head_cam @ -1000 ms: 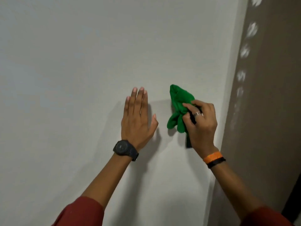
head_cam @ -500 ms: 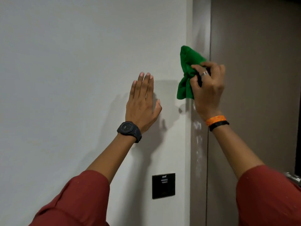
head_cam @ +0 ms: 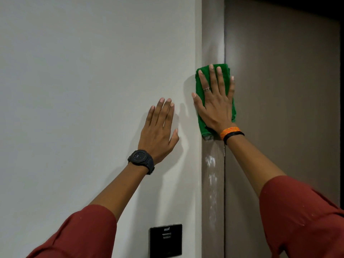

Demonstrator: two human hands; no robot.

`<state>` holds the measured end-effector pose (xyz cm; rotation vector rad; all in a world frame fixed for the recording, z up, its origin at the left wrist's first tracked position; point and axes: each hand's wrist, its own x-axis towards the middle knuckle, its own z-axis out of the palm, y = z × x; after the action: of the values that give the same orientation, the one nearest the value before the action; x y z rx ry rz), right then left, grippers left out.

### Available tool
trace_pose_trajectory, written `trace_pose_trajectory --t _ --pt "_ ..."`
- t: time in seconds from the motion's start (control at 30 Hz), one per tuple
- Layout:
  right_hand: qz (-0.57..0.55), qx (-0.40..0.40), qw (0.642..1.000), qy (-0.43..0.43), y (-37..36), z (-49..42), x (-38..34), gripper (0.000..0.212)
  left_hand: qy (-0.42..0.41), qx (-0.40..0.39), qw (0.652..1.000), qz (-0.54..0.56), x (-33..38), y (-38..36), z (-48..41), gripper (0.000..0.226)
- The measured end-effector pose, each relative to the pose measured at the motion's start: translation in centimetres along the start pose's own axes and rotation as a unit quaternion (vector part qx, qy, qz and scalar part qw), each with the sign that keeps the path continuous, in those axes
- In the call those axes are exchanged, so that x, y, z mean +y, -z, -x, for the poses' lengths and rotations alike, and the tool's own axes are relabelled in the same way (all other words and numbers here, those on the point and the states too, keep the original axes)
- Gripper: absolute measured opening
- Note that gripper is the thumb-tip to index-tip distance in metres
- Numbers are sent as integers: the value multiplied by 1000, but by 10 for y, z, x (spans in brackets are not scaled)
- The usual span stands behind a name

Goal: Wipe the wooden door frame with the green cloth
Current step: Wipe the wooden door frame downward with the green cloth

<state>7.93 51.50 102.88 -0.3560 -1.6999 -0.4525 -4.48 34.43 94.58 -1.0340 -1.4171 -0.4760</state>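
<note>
The wooden door frame runs vertically right of centre, brown, with whitish smudges on its lower stretch. My right hand lies flat with fingers spread, pressing the green cloth against the frame at about mid height. The cloth is spread out under the palm and shows around the fingers and below the wrist. My left hand rests flat and open on the white wall just left of the frame, holding nothing.
A black wall panel sits low on the wall beside the frame. The brown door fills the right side. A black watch is on my left wrist; orange and black bands circle the right.
My right hand went from bunching the cloth in its fingers to pressing it flat on the frame. The view shifted, so the frame now sits further left. My left hand stayed on the wall.
</note>
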Motion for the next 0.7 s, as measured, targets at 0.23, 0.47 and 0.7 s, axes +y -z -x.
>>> trace_pose_trajectory --t 0.23,0.47,0.7 --pt "-20 8 1000 -19 -13 60 -12 67 8 3 1000 -27 -1 -22 4 72" --pt "-32 9 999 -23 -7 22 -10 64 4 6 1000 -29 3 -26 -4 73" --pt "-57 34 997 -31 -16 65 -16 66 0 5 1000 -19 9 -32 13 73"
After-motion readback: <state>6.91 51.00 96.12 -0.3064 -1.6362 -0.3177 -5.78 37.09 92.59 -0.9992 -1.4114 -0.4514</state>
